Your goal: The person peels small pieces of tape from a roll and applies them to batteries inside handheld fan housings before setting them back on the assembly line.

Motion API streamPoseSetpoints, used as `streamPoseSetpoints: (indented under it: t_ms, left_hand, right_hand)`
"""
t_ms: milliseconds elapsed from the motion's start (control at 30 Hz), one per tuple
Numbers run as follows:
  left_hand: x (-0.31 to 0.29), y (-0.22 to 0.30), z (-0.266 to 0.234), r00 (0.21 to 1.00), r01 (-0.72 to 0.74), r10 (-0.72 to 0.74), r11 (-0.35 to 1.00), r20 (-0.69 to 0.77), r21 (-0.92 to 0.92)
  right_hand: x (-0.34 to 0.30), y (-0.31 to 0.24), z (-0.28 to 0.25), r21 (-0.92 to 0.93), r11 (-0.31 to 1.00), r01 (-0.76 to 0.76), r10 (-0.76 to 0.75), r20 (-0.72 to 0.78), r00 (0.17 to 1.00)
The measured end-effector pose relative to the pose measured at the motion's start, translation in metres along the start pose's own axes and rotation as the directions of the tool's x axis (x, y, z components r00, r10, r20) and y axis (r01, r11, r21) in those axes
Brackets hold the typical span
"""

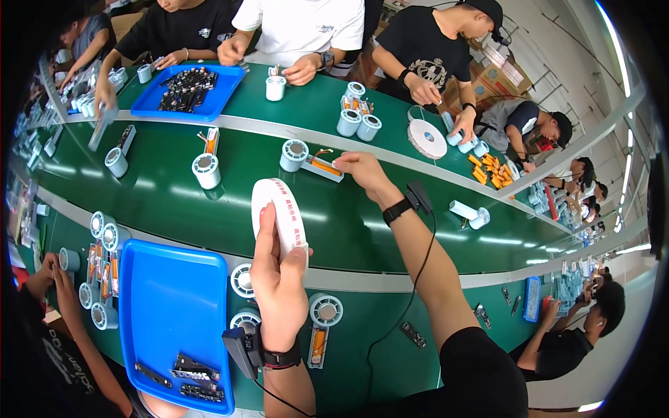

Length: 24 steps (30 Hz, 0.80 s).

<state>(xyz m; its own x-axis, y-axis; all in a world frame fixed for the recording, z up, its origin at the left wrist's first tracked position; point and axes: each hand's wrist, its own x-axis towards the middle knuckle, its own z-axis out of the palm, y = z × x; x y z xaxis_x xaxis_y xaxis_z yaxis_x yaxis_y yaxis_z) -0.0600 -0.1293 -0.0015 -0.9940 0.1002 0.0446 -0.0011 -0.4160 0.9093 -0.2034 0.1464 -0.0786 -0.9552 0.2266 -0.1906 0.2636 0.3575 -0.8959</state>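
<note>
My left hand point(281, 292) is closed around a roll of white tape point(280, 212) with red print, held upright above the near bench edge. Stretched out over the green conveyor, my right hand point(364, 173) has its fingers pinched at the handle end of a pale blue handheld fan point(295, 155). That fan's handle is uncovered, showing an orange battery point(325, 167) and wires. Below my left hand, another handheld fan point(325, 311) lies on the bench with its battery exposed. Two more round fan heads are partly covered by my left hand and wrist.
A blue tray point(174, 292) with several black circuit boards stands left of my left arm. More handheld fans point(205, 171) rest on the conveyor. Across it, people work beside a blue tray point(226, 94), a white tape roll point(426, 138) and orange batteries point(490, 171). A cable hangs from my right wrist.
</note>
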Motion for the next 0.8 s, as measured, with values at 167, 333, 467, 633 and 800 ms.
streamPoseSetpoints:
  t_ms: [167,333,467,633,800]
  left_hand:
    - [0.002,-0.004,0.010,0.997,-0.060,0.064,0.995,-0.052,0.075]
    - [0.002,-0.003,0.010,0.998,-0.051,0.053,0.997,-0.034,0.061]
    - [0.001,-0.002,0.010,0.997,-0.064,0.067,0.996,-0.038,0.070]
    - [0.001,-0.002,0.008,0.993,-0.089,0.095,0.992,-0.068,0.086]
    - [0.002,0.000,0.005,1.000,-0.023,0.023,1.000,0.020,-0.004]
  right_hand:
    - [0.009,0.008,0.024,-0.019,1.000,-0.017,0.016,-0.050,0.999]
    - [0.012,0.009,0.042,-0.199,0.977,0.076,-0.108,-0.156,0.982]
    - [0.007,-0.005,0.051,-0.395,0.906,0.154,-0.217,-0.119,0.969]
    - [0.010,-0.009,0.064,-0.494,0.828,0.266,-0.361,-0.107,0.926]
    - [0.010,-0.011,0.068,-0.607,0.701,0.375,-0.565,-0.152,0.811]
